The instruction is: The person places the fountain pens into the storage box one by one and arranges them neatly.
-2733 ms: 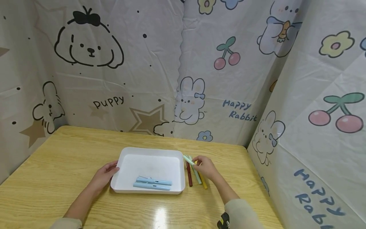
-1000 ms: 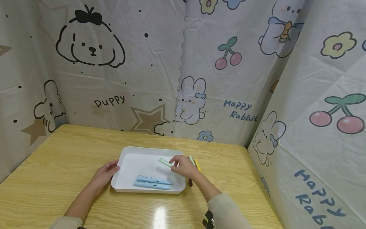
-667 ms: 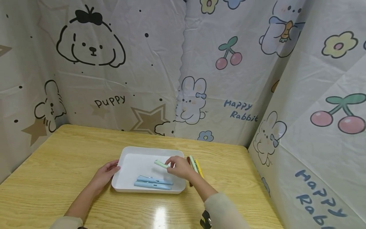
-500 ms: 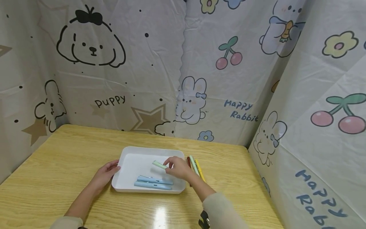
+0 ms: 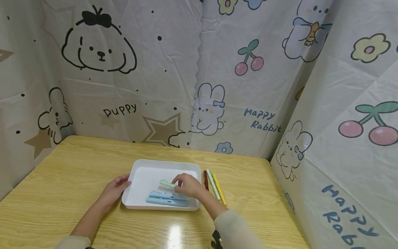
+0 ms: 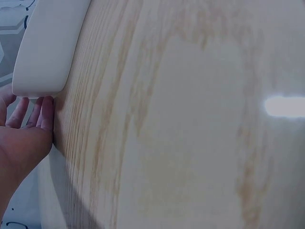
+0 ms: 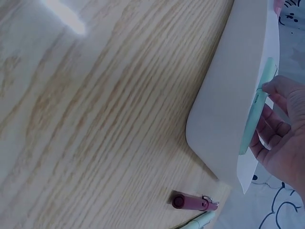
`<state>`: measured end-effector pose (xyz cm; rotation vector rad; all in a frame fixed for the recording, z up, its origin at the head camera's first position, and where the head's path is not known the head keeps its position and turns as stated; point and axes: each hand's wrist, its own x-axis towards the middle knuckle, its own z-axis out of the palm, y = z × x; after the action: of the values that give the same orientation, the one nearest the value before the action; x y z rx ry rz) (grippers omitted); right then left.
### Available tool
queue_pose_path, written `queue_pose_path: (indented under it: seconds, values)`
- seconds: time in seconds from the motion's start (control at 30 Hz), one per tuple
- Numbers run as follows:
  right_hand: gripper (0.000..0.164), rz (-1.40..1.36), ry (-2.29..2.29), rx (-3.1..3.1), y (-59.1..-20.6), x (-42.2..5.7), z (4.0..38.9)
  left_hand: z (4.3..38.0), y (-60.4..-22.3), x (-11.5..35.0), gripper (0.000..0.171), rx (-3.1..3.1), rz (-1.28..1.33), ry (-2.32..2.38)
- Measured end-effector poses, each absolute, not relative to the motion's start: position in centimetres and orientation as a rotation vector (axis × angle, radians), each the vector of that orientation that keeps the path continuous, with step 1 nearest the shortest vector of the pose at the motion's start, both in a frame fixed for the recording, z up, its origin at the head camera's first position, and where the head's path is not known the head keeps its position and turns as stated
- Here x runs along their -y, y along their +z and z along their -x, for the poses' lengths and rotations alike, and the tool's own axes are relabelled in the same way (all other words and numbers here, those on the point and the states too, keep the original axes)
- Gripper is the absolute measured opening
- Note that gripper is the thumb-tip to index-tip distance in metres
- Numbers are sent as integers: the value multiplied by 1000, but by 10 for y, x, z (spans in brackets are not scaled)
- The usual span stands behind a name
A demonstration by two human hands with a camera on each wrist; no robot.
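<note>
Pinches green pen (image 5: 167, 183) w/ R hand (image 5: 188, 186) over wht tray (image 5: 143, 174), nr blue pens (image 5: 166, 201); grips tray w/ L hand (image 5: 113, 190).

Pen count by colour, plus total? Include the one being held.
Light blue pens: 2, both in the white tray
Light green pens: 2, one pinched by the right hand, one on the table
Dark red pen: 1, on the table
Yellow pen: 1, on the table
Total: 6
</note>
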<state>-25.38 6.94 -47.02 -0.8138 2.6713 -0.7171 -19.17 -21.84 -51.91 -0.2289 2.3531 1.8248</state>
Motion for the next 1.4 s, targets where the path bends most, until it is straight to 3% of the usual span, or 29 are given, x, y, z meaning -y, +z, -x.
queue_pose_path:
  seconds: [1.4]
  values:
    - [20,806,-595,-2649,-481,-49,245,193,-522,219,58,-2361,217,1828]
